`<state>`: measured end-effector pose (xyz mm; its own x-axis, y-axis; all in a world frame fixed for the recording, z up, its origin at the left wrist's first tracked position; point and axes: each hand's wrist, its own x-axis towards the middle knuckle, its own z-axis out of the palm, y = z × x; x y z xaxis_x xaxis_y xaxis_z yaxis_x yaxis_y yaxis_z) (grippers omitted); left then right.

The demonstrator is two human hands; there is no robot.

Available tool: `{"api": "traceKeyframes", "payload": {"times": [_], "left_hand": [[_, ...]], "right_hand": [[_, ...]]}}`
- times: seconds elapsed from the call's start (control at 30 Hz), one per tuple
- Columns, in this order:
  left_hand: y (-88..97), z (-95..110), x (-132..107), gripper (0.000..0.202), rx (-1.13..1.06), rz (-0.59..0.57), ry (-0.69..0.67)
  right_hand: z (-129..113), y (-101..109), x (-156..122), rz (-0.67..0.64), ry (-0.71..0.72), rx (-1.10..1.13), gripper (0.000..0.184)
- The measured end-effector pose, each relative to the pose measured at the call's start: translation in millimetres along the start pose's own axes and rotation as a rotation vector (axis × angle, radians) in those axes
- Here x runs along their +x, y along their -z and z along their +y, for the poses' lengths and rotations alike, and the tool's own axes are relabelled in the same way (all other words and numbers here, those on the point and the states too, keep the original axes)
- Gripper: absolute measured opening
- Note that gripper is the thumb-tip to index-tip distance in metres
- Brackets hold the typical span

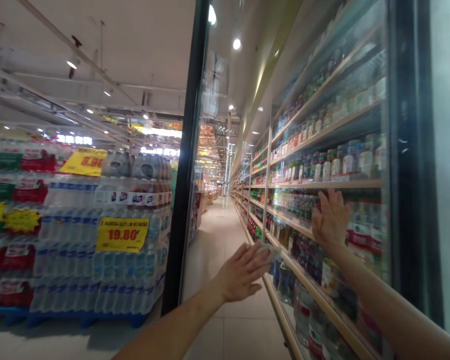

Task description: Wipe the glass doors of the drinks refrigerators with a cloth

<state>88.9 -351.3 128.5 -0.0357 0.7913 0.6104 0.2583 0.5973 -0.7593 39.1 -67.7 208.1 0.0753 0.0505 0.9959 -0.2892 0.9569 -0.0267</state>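
A tall glass door (225,150) with a black frame stands in front of me, and drink shelves show through it. My left hand (242,274) reaches forward to the glass with a small pale cloth (267,250) under its fingertips and the thumb below it. Further right and higher, my right hand (330,217) lies flat against the glass, fingers stretched upward and holding nothing. Behind the glass near both hands are rows of bottles and cans (303,250) on wooden shelves.
A stack of shrink-wrapped water bottles (108,240) with yellow price signs stands on a blue pallet at the left. A tiled aisle (217,240) runs away between that stack and the long chilled shelving (322,135) on the right. A dark door post (410,150) rises at the far right.
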Motion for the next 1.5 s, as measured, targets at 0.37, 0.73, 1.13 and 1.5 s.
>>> {"api": "traceKeyframes", "payload": {"times": [0.37, 0.73, 1.13, 1.5], "left_hand": [[6.7, 15, -87, 0.039, -0.005, -0.001, 0.042], [4.4, -12, -45, 0.043, -0.020, 0.010, 0.227], [6.7, -8, -41, 0.044, -0.035, -0.067, 0.218], [-0.2, -1, -8, 0.045, 0.011, 0.038, 0.413]], "right_hand": [[4, 3, -3, -0.036, 0.005, 0.004, 0.050], [7, 6, -3, -0.112, -0.013, -0.039, 0.054], [19, 19, -31, -0.148, 0.055, -0.088, 0.053], [-27, 48, -137, -0.275, 0.248, 0.068, 0.061]]}}
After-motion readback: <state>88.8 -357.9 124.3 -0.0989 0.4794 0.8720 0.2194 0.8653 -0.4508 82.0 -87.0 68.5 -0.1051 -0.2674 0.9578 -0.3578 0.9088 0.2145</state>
